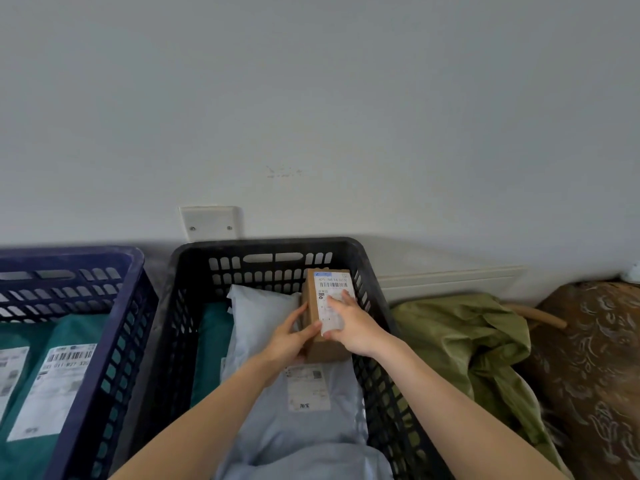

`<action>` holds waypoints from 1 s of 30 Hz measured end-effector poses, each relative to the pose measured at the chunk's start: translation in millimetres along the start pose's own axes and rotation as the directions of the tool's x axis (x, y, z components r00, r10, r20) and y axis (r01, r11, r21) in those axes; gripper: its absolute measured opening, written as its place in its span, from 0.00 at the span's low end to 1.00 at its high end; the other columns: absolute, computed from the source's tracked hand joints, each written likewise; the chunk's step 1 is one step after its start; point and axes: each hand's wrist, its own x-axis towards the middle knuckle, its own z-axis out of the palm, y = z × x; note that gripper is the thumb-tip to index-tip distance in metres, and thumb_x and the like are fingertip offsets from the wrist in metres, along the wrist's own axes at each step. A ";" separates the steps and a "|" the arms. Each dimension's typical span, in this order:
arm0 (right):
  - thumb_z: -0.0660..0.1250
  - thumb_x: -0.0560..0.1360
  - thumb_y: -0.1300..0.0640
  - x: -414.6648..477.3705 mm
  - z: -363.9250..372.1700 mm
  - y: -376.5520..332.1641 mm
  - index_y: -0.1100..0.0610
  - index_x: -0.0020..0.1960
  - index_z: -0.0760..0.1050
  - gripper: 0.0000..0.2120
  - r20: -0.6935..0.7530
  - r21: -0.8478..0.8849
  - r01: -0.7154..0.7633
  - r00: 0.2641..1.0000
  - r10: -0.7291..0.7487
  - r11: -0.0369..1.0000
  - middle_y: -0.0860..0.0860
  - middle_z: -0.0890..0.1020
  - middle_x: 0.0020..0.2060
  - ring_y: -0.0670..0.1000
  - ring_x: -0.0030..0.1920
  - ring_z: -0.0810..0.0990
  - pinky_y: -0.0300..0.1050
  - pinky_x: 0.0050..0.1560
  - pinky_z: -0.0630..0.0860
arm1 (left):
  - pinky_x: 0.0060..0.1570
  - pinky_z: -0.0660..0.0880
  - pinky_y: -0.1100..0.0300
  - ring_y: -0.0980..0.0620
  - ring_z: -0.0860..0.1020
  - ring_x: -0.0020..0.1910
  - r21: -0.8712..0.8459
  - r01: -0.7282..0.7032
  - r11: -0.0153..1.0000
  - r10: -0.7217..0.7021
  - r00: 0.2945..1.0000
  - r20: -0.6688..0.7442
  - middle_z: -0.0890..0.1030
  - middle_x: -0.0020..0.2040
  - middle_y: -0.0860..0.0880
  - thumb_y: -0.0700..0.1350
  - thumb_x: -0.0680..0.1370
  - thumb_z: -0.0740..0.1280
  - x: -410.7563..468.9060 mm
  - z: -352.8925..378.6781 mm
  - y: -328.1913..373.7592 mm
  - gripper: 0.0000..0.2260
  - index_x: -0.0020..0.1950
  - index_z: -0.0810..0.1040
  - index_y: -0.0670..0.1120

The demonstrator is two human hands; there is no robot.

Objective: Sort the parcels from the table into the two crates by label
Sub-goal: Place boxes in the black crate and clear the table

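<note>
Fingers (337, 301) of left hand (287, 337) and right hand (353, 323) clasp box (325, 351) above mailers (304, 427) in crate (263, 244).

The middle crate (270, 244) was black and the left crate (69, 252) was dark blue. The box (325, 351) was of brown cardboard, and its label (334, 285) was white with black barcodes. The mailer bags (304, 438) under it were pale grey-blue, and the flat parcels (34, 459) in the left crate were teal with white labels. The sack (467, 330) at the right was olive green, beside a brown cloth (595, 358) with pale swirls.
</note>
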 end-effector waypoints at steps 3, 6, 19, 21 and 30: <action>0.67 0.77 0.55 -3.4 -0.1 0.5 0.54 0.79 0.48 0.38 -0.031 0.041 0.008 0.999 -0.007 0.999 0.52 0.43 0.79 0.53 0.78 0.45 0.49 0.77 0.49 | 0.45 0.81 0.56 0.49 0.80 0.53 0.020 0.022 1.000 -0.022 0.999 -0.032 0.75 0.65 0.45 0.53 0.76 0.69 -3.5 1.7 2.9 0.31 0.75 0.60 0.60; 0.68 0.77 0.54 -7.8 0.1 -1.7 0.55 0.79 0.48 0.38 -0.067 0.074 0.014 0.998 -0.009 0.997 0.53 0.45 0.79 0.53 0.78 0.46 0.49 0.77 0.50 | 0.36 0.78 0.62 0.53 0.80 0.49 0.041 0.044 0.998 -0.042 0.998 -0.054 0.78 0.56 0.50 0.54 0.76 0.69 -9.8 3.5 6.2 0.30 0.75 0.61 0.59; 0.65 0.78 0.58 -52.9 -13.3 -24.9 0.55 0.77 0.57 0.31 -0.177 0.163 0.136 0.978 -0.107 0.977 0.53 0.58 0.77 0.55 0.74 0.61 0.46 0.70 0.62 | 0.56 0.74 0.54 0.48 0.75 0.57 0.133 0.013 0.991 0.015 0.977 -0.211 0.76 0.53 0.51 0.44 0.80 0.65 -79.0 -11.5 28.2 0.20 0.72 0.68 0.54; 0.65 0.79 0.59 -65.2 -15.6 -33.0 0.55 0.76 0.59 0.29 -0.207 0.185 0.195 0.966 -0.156 0.963 0.53 0.62 0.75 0.54 0.73 0.62 0.47 0.70 0.63 | 0.57 0.74 0.54 0.48 0.76 0.57 0.134 -0.034 0.990 0.067 0.966 -0.248 0.76 0.57 0.48 0.43 0.80 0.65 -99.5 -16.2 35.3 0.20 0.72 0.69 0.53; 0.64 0.78 0.62 -117.1 -1.3 -81.9 0.57 0.74 0.64 0.25 -0.310 0.180 0.422 0.882 -0.356 0.889 0.53 0.65 0.74 0.51 0.75 0.60 0.43 0.72 0.56 | 0.52 0.75 0.58 0.53 0.78 0.52 0.211 -0.206 0.956 0.275 0.879 -0.390 0.79 0.51 0.52 0.43 0.80 0.65 -210.1 -33.3 61.9 0.18 0.70 0.71 0.52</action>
